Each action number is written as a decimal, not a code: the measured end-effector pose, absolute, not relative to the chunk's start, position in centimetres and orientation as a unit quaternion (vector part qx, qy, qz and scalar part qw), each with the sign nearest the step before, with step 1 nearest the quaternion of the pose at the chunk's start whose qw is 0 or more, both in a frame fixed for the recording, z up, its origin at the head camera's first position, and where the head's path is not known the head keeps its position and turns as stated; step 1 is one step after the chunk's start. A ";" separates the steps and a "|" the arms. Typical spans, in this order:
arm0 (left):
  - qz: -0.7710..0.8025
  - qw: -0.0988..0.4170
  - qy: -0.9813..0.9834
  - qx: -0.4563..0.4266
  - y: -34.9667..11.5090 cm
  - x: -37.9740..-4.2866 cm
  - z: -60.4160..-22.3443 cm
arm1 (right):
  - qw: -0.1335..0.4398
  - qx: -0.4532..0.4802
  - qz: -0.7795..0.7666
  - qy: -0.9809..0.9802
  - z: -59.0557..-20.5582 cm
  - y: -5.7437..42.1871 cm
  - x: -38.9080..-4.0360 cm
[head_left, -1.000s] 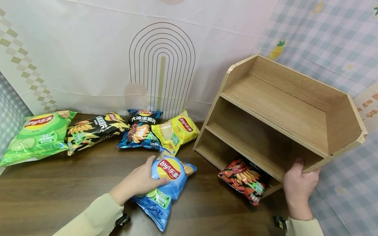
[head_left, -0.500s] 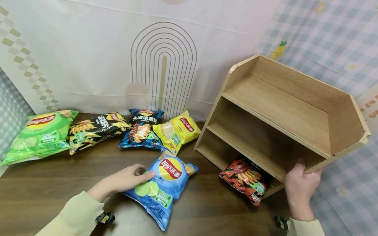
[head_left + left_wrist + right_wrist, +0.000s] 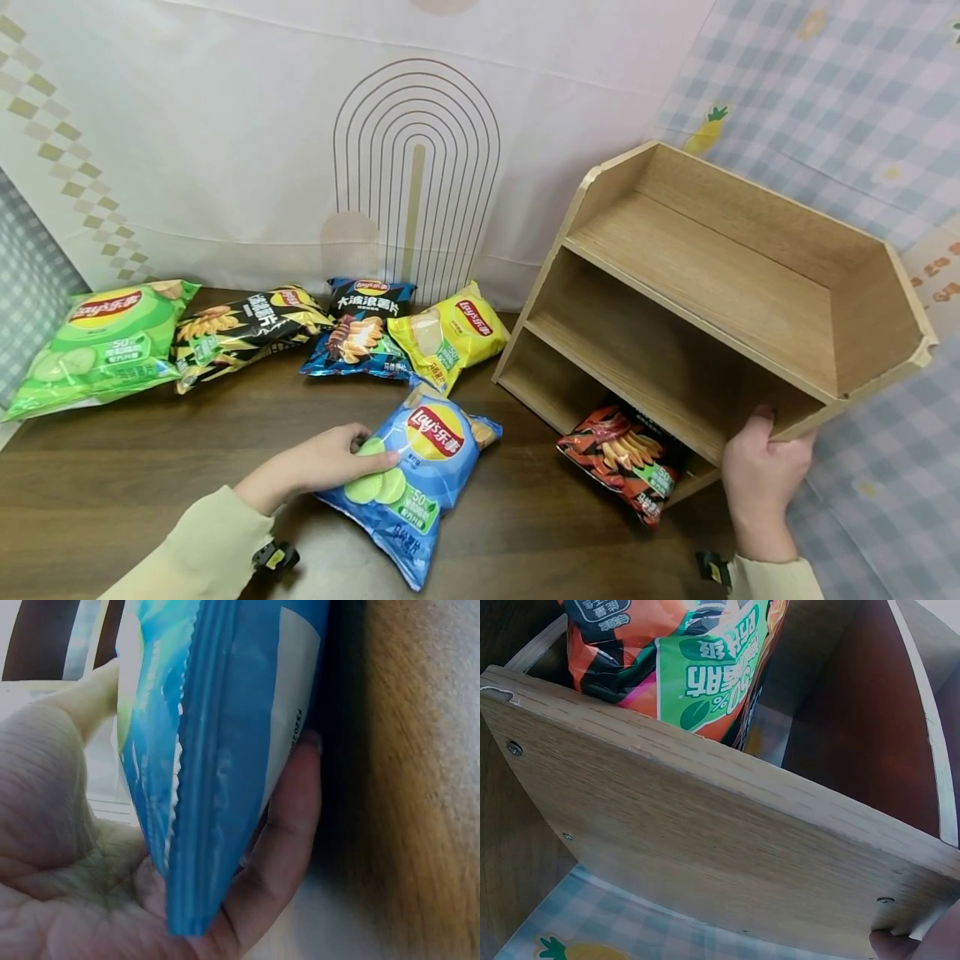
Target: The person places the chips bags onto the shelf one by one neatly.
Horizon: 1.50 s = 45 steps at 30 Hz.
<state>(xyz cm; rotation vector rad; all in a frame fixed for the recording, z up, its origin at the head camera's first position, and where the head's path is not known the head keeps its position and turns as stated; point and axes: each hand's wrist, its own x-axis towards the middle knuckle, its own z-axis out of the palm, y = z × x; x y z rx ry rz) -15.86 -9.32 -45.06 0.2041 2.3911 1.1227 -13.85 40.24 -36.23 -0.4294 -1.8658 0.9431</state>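
Note:
My left hand [image 3: 318,462] holds the left edge of a blue Lay's chip bag [image 3: 442,479] with lime slices printed on it. In the left wrist view, the thumb lies along the front of the bag [image 3: 232,712] and a finger curls behind it. My right hand [image 3: 767,483] grips the right side panel of a wooden shelf [image 3: 727,250], thumb on the inner face. A red and black chip bag [image 3: 622,454] sits in the shelf's bottom compartment, its front end sticking out. The right wrist view shows that panel [image 3: 705,810] and part of the red bag [image 3: 682,667].
Along the back wall lie a green chip bag [image 3: 105,342], a black and gold bag [image 3: 247,329], a dark blue bag [image 3: 360,329] and a yellow bag [image 3: 453,329]. A checked cloth [image 3: 885,492] hangs beside the shelf on the right.
My left hand has shifted leftward from across the middle of the blue bag to its left edge, uncovering the lime slices. The right hand still grips the shelf.

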 end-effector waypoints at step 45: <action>0.513 0.296 0.793 0.145 -8.4 -15.6 -45.3 | 0.483 -0.175 0.394 -0.762 -36.2 40.1 -13.8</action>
